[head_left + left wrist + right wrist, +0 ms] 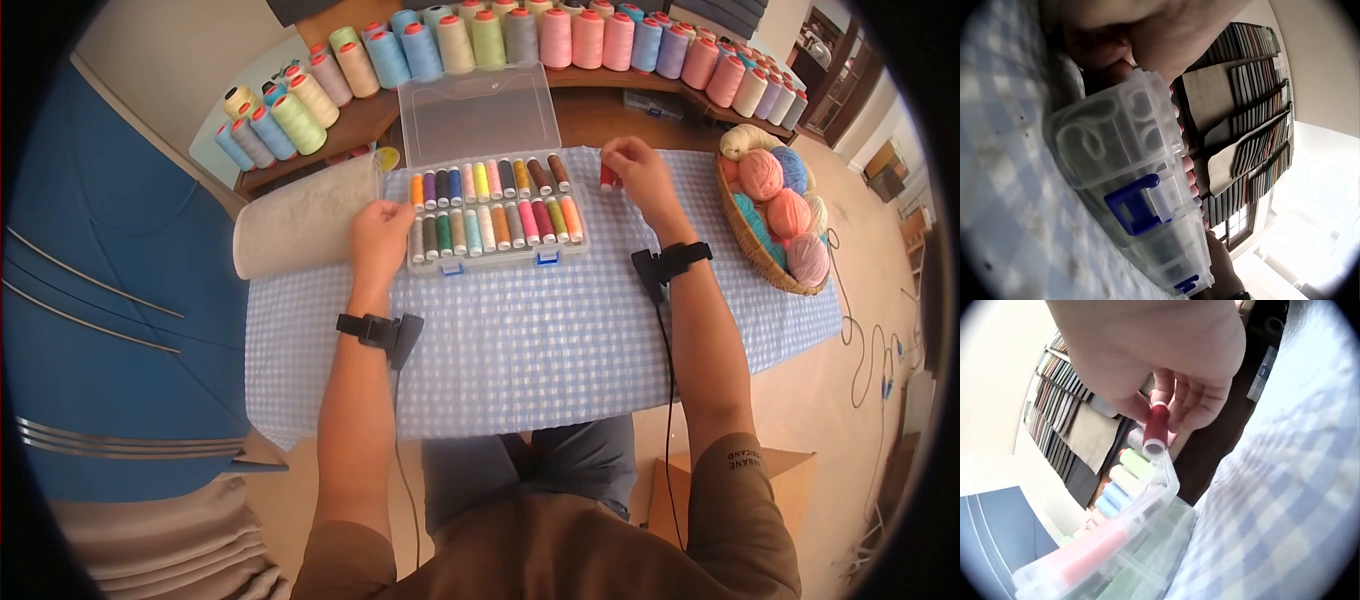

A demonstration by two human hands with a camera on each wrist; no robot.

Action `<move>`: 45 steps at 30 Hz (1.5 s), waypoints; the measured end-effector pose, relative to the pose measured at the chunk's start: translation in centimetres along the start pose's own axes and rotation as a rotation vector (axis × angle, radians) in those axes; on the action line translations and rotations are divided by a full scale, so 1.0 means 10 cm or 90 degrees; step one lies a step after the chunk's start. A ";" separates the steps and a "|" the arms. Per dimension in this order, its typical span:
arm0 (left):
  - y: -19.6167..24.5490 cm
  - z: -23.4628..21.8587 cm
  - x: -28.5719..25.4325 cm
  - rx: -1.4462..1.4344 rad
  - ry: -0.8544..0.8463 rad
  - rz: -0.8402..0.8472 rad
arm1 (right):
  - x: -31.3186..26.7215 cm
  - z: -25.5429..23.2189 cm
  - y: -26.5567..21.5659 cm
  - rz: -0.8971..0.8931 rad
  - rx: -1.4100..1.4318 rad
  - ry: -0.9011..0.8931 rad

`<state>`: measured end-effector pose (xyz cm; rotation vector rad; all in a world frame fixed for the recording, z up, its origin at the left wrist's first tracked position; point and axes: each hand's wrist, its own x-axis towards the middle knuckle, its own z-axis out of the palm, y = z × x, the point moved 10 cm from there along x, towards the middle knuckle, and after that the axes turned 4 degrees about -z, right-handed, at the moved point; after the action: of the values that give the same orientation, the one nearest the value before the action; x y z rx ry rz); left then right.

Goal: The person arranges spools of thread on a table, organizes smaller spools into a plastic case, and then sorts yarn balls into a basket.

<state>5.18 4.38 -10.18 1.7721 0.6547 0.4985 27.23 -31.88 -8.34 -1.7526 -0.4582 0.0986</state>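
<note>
A clear plastic case (500, 257) with blue latches stands on the checked cloth, its lid (480, 118) tipped back. Two rows of thread spools (481, 181) in many colours fill it. At the case's left end, my left hand (380, 243) holds the edge with curled fingers, their tips partly hidden in the left wrist view. My right hand (642, 180) pinches a dark red thread spool (1156, 428) between thumb and fingers, raised to the right of the case. The spool's white end points toward the right wrist camera.
A wicker basket (743, 238) of yarn balls stands at the right. To the left lies a rolled beige fabric (300, 222). Large thread cones (488, 40) line the curved shelf behind the table. Cables trail from both wrist cameras.
</note>
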 end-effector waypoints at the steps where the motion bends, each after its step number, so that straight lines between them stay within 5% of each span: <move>1: 0.01 0.00 -0.01 0.001 0.001 0.001 | -0.06 0.07 0.02 0.038 0.009 -0.025; 10: 0.05 0.02 -0.05 -0.016 -0.009 -0.003 | -0.08 0.07 -0.23 -0.124 -0.222 0.073; 13: 0.03 0.00 -0.03 -0.008 -0.007 -0.006 | -0.23 0.40 -0.51 -0.216 -0.162 -0.065; 16: 0.01 0.00 -0.02 -0.007 -0.008 -0.007 | -0.38 0.61 -0.67 -0.230 -0.334 -0.092; 31: -0.01 0.01 0.00 -0.003 -0.007 -0.004 | -0.39 0.68 -0.74 -0.259 -0.427 -0.011; 37: -0.03 0.02 0.01 -0.002 -0.012 0.007 | -0.34 0.47 -0.73 -0.232 -0.315 0.084; 45: -0.04 0.02 0.02 -0.016 -0.014 -0.003 | -0.12 -0.15 -0.03 0.060 -0.366 0.062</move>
<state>5.36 4.46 -10.62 1.7502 0.6337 0.4815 26.55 -33.68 -7.92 -2.3320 -0.3513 -0.0595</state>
